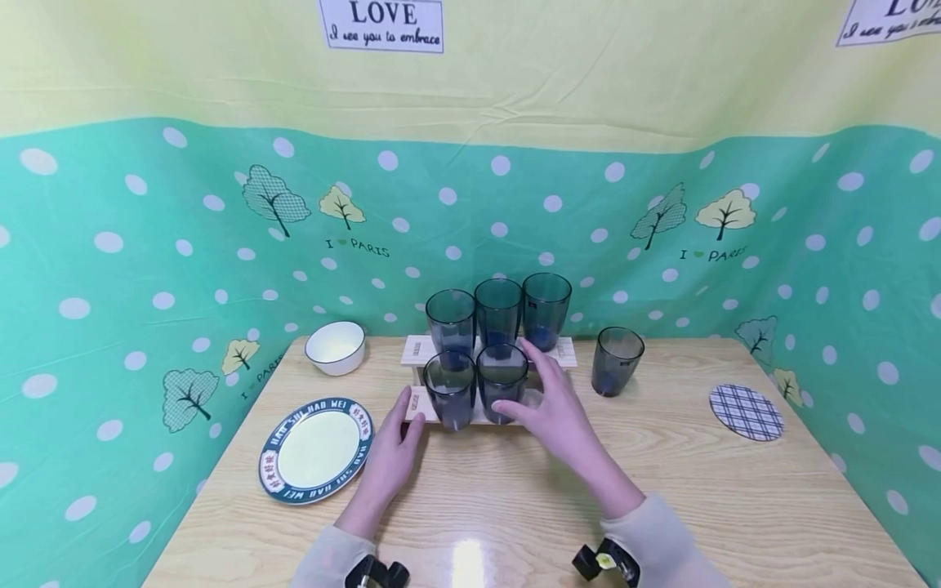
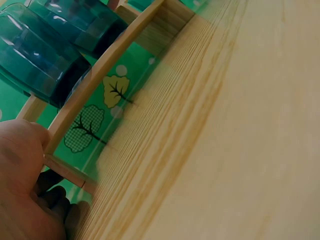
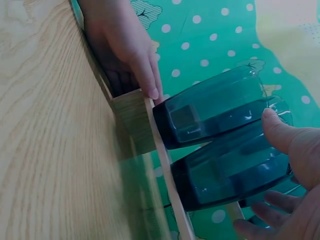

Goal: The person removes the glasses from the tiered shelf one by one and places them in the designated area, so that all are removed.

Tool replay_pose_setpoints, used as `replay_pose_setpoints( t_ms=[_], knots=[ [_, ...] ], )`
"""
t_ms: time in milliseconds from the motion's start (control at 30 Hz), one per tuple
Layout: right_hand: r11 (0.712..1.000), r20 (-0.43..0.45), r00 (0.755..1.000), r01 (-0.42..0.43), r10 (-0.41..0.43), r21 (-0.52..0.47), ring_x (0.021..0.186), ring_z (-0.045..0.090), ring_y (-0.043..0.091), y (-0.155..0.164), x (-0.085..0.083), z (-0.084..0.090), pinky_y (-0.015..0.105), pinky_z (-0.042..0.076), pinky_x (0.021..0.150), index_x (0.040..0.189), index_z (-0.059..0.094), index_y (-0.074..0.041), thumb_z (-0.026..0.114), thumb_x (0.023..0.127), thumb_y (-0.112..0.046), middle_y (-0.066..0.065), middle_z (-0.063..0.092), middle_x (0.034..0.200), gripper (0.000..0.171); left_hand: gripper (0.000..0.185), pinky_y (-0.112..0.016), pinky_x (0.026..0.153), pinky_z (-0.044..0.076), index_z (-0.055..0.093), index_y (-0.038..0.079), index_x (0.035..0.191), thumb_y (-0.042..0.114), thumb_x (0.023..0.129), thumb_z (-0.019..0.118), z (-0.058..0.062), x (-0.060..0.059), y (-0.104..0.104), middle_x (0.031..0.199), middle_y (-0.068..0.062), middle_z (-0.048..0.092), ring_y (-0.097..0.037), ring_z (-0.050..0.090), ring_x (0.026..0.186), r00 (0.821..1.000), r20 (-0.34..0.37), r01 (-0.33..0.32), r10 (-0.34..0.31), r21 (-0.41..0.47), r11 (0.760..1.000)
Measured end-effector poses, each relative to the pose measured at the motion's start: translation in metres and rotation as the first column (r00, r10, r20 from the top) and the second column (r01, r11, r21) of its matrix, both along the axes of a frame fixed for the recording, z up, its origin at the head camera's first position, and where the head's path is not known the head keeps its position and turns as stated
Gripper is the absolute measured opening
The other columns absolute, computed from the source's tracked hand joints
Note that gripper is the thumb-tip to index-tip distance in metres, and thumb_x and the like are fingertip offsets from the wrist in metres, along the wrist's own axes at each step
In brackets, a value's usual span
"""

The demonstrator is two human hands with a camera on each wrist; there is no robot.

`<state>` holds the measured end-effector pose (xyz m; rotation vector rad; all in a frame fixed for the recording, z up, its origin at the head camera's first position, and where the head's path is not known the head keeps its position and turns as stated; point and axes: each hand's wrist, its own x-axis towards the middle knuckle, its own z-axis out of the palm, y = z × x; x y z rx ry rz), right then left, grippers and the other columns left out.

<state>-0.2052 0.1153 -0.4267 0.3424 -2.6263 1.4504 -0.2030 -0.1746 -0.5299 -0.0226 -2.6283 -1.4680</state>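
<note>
A two-tier wooden rack (image 1: 419,406) holds dark tinted drinking glasses: three on the upper tier and two on the lower. My left hand (image 1: 391,452) grips the left end of the lower tier, thumb over the board edge and fingers curled beside its leg (image 3: 132,117). My right hand (image 1: 556,408) is around the lower tier's right-hand glass (image 1: 500,380). Its thumb lies at the front and the index finger at the far side near the rim. Beside that glass stands the lower tier's left-hand glass (image 1: 450,392), upright and touched by neither hand.
Right of the rack stands another tinted glass (image 1: 617,363). A round checked coaster (image 1: 747,412) lies farther right. On the left are a white bowl (image 1: 336,349) and a blue-rimmed plate (image 1: 272,433). A green dotted cloth (image 1: 500,204) hangs behind the wooden table (image 1: 485,490).
</note>
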Motion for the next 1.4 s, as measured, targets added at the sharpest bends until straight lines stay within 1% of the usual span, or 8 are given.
replay_pose_setpoints(
  t_ms=[167, 367, 467, 633, 900, 1067, 1233, 1400],
  knots=[
    [1.000, 0.006, 1.000, -0.008, 0.008, -0.019, 0.161, 0.036, 0.037, -0.002, -0.002, -0.006, 0.067, 0.040, 0.124, 0.175, 0.030, -0.033, 0.095, 0.088, -0.040, 0.003, 0.032, 0.179, 0.110, 0.068, -0.055, 0.135, 0.023, 0.027, 0.012, 0.176, 0.035, 0.118, 0.052, 0.000, 0.000, -0.001, 0.180, -0.012, 0.029, -0.034, 0.027, 0.165, 1.000, 0.006, 0.006, -0.006, 0.005, 1.000],
    [0.998, 0.020, 1.000, -0.002, 0.004, -0.058, 0.152, 0.048, 0.043, -0.004, -0.002, -0.010, 0.064, 0.047, 0.119, 0.175, 0.028, -0.037, 0.096, 0.089, -0.036, 0.004, 0.034, 0.178, 0.110, 0.068, -0.055, 0.135, 0.023, 0.027, 0.012, 0.176, 0.036, 0.118, 0.052, 0.000, -0.001, -0.001, 0.180, -0.011, 0.029, -0.033, 0.027, 0.165, 1.000, 0.009, 0.007, -0.007, 0.006, 1.000],
    [0.998, 0.024, 1.000, 0.002, 0.000, -0.070, 0.150, 0.051, 0.044, -0.005, -0.002, -0.010, 0.064, 0.049, 0.118, 0.175, 0.028, -0.039, 0.096, 0.088, -0.035, 0.005, 0.035, 0.178, 0.110, 0.068, -0.055, 0.135, 0.023, 0.027, 0.012, 0.176, 0.037, 0.118, 0.052, 0.000, -0.001, -0.001, 0.180, -0.011, 0.029, -0.034, 0.027, 0.165, 1.000, 0.011, 0.008, -0.008, 0.007, 1.000],
    [0.996, 0.021, 1.000, 0.000, 0.002, -0.088, 0.150, 0.051, 0.044, -0.007, -0.002, -0.012, 0.061, 0.052, 0.116, 0.175, 0.029, -0.036, 0.096, 0.089, -0.032, 0.008, 0.035, 0.177, 0.110, 0.068, -0.056, 0.134, 0.023, 0.027, 0.011, 0.176, 0.036, 0.118, 0.052, -0.001, -0.001, -0.001, 0.180, -0.012, 0.028, -0.035, 0.027, 0.165, 1.000, 0.004, 0.006, -0.006, 0.001, 1.000],
    [0.996, 0.009, 1.000, 0.003, -0.002, -0.088, 0.147, 0.054, 0.045, -0.008, -0.004, -0.015, 0.058, 0.057, 0.110, 0.175, 0.029, -0.034, 0.095, 0.090, -0.029, 0.009, 0.034, 0.178, 0.107, 0.068, -0.057, 0.134, 0.024, 0.028, 0.010, 0.176, 0.036, 0.118, 0.052, -0.002, -0.001, 0.000, 0.180, -0.013, 0.029, -0.037, 0.028, 0.164, 1.000, -0.002, 0.001, -0.002, -0.015, 1.000],
    [0.995, -0.003, 1.000, 0.000, 0.000, -0.099, 0.148, 0.054, 0.043, -0.008, -0.004, -0.016, 0.055, 0.057, 0.111, 0.175, 0.030, -0.032, 0.094, 0.092, -0.026, 0.010, 0.035, 0.177, 0.105, 0.067, -0.058, 0.134, 0.024, 0.029, 0.009, 0.175, 0.036, 0.118, 0.052, -0.002, -0.001, 0.000, 0.179, -0.015, 0.030, -0.038, 0.029, 0.164, 1.000, -0.017, 0.000, 0.000, -0.012, 1.000],
    [0.994, 0.001, 1.000, 0.000, 0.000, -0.112, 0.150, 0.052, 0.040, -0.009, -0.004, -0.016, 0.052, 0.055, 0.114, 0.174, 0.032, -0.034, 0.094, 0.092, -0.024, 0.010, 0.037, 0.176, 0.103, 0.068, -0.057, 0.134, 0.024, 0.028, 0.009, 0.175, 0.037, 0.119, 0.052, -0.003, -0.001, 0.000, 0.180, -0.015, 0.029, -0.038, 0.028, 0.164, 1.000, -0.021, 0.004, -0.005, -0.008, 1.000],
    [0.993, 0.011, 1.000, 0.007, -0.006, -0.118, 0.147, 0.056, 0.040, -0.009, -0.004, -0.014, 0.051, 0.057, 0.113, 0.174, 0.033, -0.033, 0.094, 0.092, -0.023, 0.012, 0.041, 0.173, 0.102, 0.068, -0.057, 0.134, 0.023, 0.027, 0.009, 0.176, 0.037, 0.119, 0.051, -0.002, -0.001, 0.000, 0.180, -0.015, 0.029, -0.038, 0.028, 0.164, 1.000, -0.017, 0.006, -0.006, -0.009, 1.000]
  ],
)
